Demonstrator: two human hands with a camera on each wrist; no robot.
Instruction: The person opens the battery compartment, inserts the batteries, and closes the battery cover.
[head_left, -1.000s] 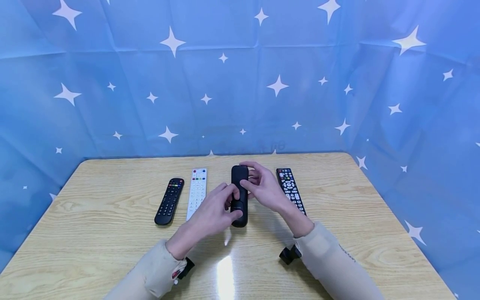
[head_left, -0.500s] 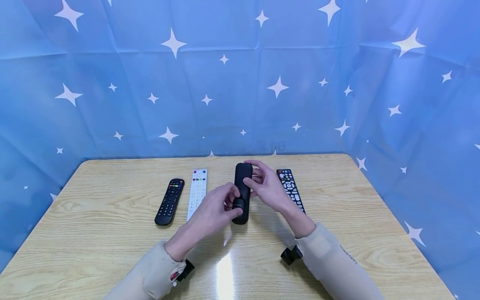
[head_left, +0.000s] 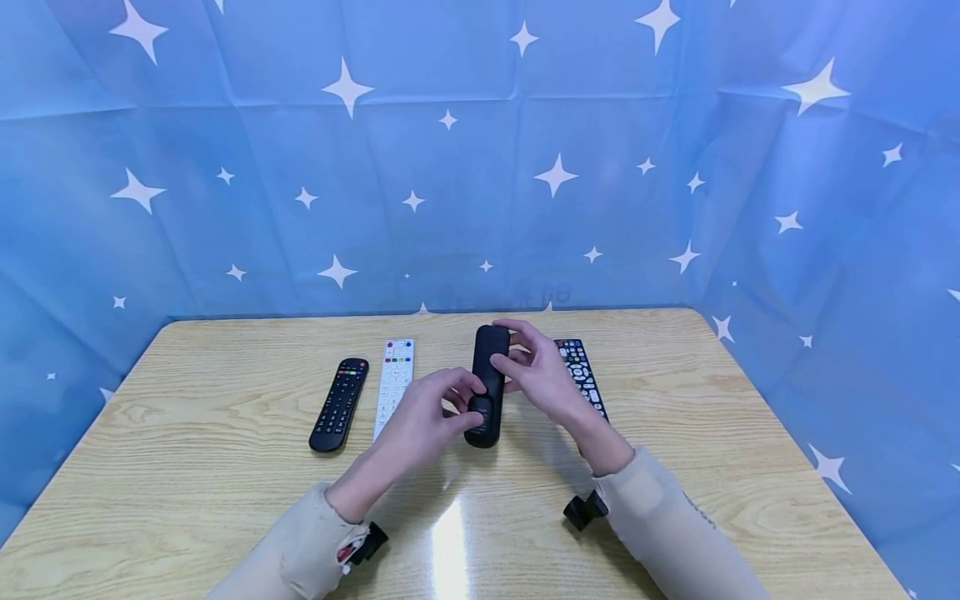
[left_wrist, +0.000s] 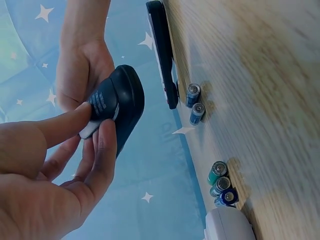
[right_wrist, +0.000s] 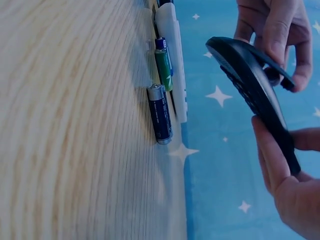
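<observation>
A black remote control, back side up, is held up off the table, tilted, at the middle. My right hand grips its far end, thumb on the back and fingers along the side. My left hand pinches the battery cover between thumb and fingers. In the right wrist view, that cover stands at an angle away from the remote's body, with a gap under its outer end. The inside of the battery compartment is hidden.
On the wooden table lie a black remote and a white remote at left, another black remote at right. Several batteries stand or lie near them, a dark blue battery among them. A starry blue cloth hangs behind.
The remote has shifted slightly up and to the right with both hands. Its battery cover, lying nearly flush before, now stands tilted out from the back in my left fingers.
</observation>
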